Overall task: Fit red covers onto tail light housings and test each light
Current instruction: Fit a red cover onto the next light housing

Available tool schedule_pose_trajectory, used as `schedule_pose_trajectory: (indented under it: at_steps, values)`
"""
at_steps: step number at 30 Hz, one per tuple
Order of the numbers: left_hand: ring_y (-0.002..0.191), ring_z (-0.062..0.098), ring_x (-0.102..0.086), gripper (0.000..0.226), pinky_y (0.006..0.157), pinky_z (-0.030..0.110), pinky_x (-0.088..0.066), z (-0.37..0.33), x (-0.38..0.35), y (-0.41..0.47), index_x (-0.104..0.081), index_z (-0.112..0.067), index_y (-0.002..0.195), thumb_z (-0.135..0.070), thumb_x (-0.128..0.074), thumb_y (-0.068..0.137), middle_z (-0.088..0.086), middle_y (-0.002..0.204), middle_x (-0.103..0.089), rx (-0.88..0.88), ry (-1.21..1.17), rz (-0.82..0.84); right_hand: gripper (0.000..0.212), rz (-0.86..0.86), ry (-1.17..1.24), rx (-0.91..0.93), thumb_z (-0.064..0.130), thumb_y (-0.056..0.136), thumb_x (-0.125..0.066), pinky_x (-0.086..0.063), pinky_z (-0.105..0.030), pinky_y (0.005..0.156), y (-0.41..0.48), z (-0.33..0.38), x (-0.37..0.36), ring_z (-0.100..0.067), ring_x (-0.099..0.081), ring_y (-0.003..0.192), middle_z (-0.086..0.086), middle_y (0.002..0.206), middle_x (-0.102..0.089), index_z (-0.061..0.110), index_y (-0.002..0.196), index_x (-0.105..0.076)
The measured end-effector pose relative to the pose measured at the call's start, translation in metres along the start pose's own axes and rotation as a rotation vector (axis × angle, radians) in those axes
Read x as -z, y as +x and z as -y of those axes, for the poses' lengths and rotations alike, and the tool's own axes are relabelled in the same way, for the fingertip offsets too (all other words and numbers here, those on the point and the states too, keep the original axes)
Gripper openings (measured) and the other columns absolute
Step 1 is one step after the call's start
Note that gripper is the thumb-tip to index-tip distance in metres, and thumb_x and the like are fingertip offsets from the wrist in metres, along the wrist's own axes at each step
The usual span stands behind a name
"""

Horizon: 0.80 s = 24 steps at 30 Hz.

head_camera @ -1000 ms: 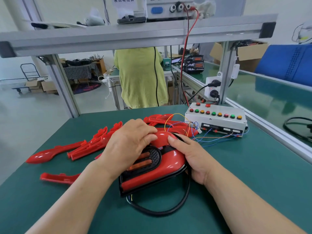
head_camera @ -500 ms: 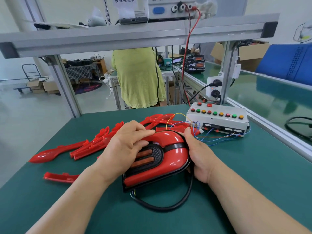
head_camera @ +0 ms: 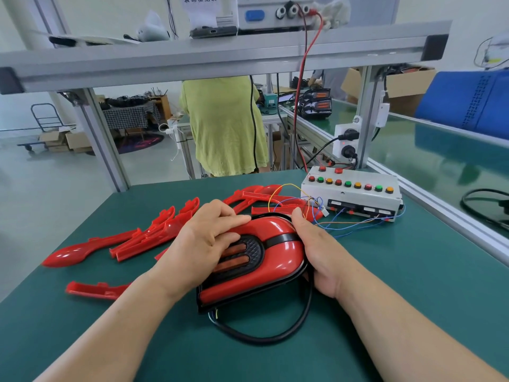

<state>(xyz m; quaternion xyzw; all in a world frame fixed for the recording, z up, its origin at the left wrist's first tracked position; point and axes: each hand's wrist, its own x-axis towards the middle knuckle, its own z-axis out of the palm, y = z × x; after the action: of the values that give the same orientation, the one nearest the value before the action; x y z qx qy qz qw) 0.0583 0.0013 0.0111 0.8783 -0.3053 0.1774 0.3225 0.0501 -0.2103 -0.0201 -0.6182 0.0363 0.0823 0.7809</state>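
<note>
While the red cover [head_camera: 278, 250] is pressed under the flat left hand [head_camera: 206, 241], the tail light housing [head_camera: 205, 308] is clasped at its right edge by the right hand [head_camera: 321, 250].
Its long axis is laid near-to-far on the bench [head_camera: 413, 285]; the test box [head_camera: 355, 195] is judged nearer the right hand.

In front of you the black tail light housing [head_camera: 205, 306] lies flat on the green mat [head_camera: 413, 285]. A glossy red cover [head_camera: 281, 246] sits on top of it, around a black grille [head_camera: 257, 250] with two orange-red bars. A thick black cable [head_camera: 270, 337] loops out from its near end. More red covers [head_camera: 154, 234] lie loose to the left and behind it, some overlapping.
</note>
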Motion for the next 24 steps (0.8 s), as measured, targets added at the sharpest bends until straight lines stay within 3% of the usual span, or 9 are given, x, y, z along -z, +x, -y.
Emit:
schedule_pose_trajectory:
  at_steps: [3,7,12,15,17,18,21,24]
  values:
    - [0.101,0.014,-0.055,0.038,0.094,0.013,-0.039,0.000,-0.001,-0.001,-0.070,-0.015,0.122,0.005,-0.063,0.090,-0.001,0.102,-0.055,-0.026,-0.014,-0.013,0.049,0.025,-0.010,0.047,0.053,0.091,-0.056,-0.053,-0.049,0.097,-0.001,-0.001,-0.001,-0.034,-0.069,0.105,-0.014,0.114,-0.073,0.015,0.121,-0.067]
    - [0.101,0.003,-0.057,0.037,0.087,0.008,-0.044,-0.005,-0.003,0.000,-0.070,-0.019,0.115,0.008,-0.060,0.091,0.003,0.104,-0.055,-0.023,-0.153,0.019,0.053,0.056,0.032,0.059,0.037,0.072,-0.076,-0.058,-0.040,0.081,-0.004,-0.001,0.002,-0.028,-0.070,0.089,-0.017,0.111,-0.073,0.015,0.119,-0.068]
    - [0.102,-0.007,-0.059,0.035,0.083,0.003,-0.045,-0.005,-0.006,0.001,-0.068,-0.017,0.118,0.006,-0.060,0.092,0.003,0.113,-0.054,0.073,-0.285,0.048,0.057,0.059,0.068,0.016,0.028,0.062,-0.082,-0.056,-0.050,0.087,-0.004,0.001,0.002,-0.033,-0.068,0.088,-0.021,0.108,-0.073,0.012,0.115,-0.070]
    - [0.108,-0.004,-0.057,0.040,0.094,0.011,-0.042,0.008,0.001,0.007,-0.060,-0.029,0.128,-0.015,-0.067,0.091,-0.012,0.117,-0.060,0.268,-0.230,-0.063,0.053,0.053,0.084,0.031,0.028,0.061,-0.081,-0.059,-0.043,0.078,-0.004,0.002,0.002,-0.031,-0.070,0.082,-0.018,0.103,-0.075,0.013,0.111,-0.072]
    - [0.101,-0.001,-0.062,0.027,0.089,0.013,-0.045,0.018,0.013,0.007,-0.066,-0.029,0.119,-0.028,-0.066,0.092,-0.011,0.111,-0.068,0.471,-0.338,-0.063,0.053,0.055,0.096,0.039,0.029,0.060,-0.081,-0.059,-0.041,0.075,-0.006,0.003,0.003,-0.030,-0.070,0.080,-0.017,0.102,-0.075,0.014,0.110,-0.073]
    - [0.103,0.006,-0.064,0.024,0.089,0.020,-0.048,0.023,0.018,0.006,-0.069,-0.026,0.114,-0.036,-0.062,0.093,-0.009,0.111,-0.071,0.553,-0.417,-0.016,0.053,0.054,0.105,0.041,0.029,0.060,-0.081,-0.059,-0.042,0.076,-0.006,0.003,0.003,-0.030,-0.070,0.081,-0.018,0.103,-0.075,0.014,0.110,-0.072]
    - [0.115,0.023,-0.065,0.046,0.101,0.043,-0.048,0.031,0.026,0.000,-0.072,-0.019,0.114,-0.051,-0.051,0.088,0.001,0.118,-0.072,0.661,-0.692,0.222,0.051,0.061,0.126,0.047,0.027,0.062,-0.080,-0.060,-0.042,0.074,-0.006,0.003,0.002,-0.029,-0.070,0.079,-0.017,0.102,-0.075,0.012,0.111,-0.072]
    - [0.116,0.031,-0.064,0.048,0.101,0.047,-0.050,0.028,0.022,0.001,-0.071,-0.014,0.116,-0.047,-0.048,0.090,0.014,0.123,-0.069,0.725,-0.927,0.310,0.044,0.071,0.132,0.046,0.026,0.064,-0.080,-0.060,-0.041,0.072,-0.007,0.003,0.002,-0.028,-0.071,0.077,-0.018,0.100,-0.075,0.013,0.106,-0.074]
